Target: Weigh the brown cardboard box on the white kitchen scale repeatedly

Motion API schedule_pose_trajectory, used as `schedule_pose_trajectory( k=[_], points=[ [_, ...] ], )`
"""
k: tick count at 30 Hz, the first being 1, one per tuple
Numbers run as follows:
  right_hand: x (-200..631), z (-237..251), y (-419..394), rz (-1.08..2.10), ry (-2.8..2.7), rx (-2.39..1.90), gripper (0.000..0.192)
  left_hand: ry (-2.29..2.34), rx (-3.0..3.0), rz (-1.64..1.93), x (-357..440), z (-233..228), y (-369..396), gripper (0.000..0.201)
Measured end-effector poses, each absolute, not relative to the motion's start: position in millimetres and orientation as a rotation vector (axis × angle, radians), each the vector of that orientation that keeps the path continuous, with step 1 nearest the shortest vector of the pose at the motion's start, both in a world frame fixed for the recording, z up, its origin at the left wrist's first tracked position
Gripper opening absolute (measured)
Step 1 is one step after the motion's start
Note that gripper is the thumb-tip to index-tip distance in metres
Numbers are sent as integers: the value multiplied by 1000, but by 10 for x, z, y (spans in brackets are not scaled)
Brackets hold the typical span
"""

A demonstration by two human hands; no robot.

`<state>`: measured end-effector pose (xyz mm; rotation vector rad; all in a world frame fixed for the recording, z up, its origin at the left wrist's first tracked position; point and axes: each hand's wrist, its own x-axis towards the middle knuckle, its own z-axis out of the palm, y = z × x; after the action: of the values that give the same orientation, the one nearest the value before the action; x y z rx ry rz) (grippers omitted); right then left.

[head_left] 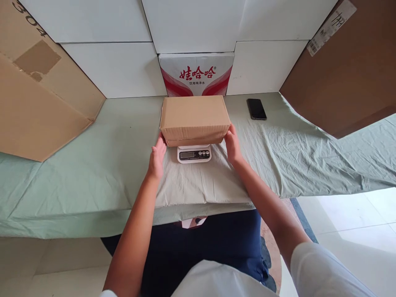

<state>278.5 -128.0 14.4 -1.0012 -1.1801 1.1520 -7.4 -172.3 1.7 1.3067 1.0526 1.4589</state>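
Note:
A closed brown cardboard box [195,113] is over the small white digital scale [194,155], covering most of its platform. Whether its weight rests on the scale or in my hands is hard to see. Against the box's left side is my left hand [157,156], fingers along the lower corner and thumb held away. My right hand [232,144] presses the right side near the front corner, its fingertips partly hidden behind the box. Between them the two hands hold the box. The scale's display and several buttons face me; no digits can be read.
A black phone [256,109] lies on the green cloth [123,165] to the right. Behind stands a white and red carton [197,74] before white panels [192,24]. Large cardboard boxes flank the table at left [40,107] and right [346,70].

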Motion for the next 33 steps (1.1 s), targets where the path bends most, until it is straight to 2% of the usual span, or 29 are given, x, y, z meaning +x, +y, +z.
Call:
schedule_pose_trajectory(
  k=[4,9,17,23,28,33],
  points=[
    [2717,151,-1325,1055,-1200,-952,67,1047,1273,1473,-48,20,-1729,104],
    [2660,211,-1340,1103,-1172,-929,69,984,1218,1516,-84,112,-1725,96],
    [2535,370,-1389,1088,-1205,-928,52,1039,1260,1484,-53,255,-1564,93],
    [2443,493,-916,988,-1176,-936,52,1000,1288,1544,-34,324,-1039,94],
    [2297,402,-43,817,-1271,-869,67,1095,1116,1560,-75,213,-287,92],
    [2232,139,361,921,-1184,-944,78,1190,1007,1571,9,7,46,88]
  ],
)
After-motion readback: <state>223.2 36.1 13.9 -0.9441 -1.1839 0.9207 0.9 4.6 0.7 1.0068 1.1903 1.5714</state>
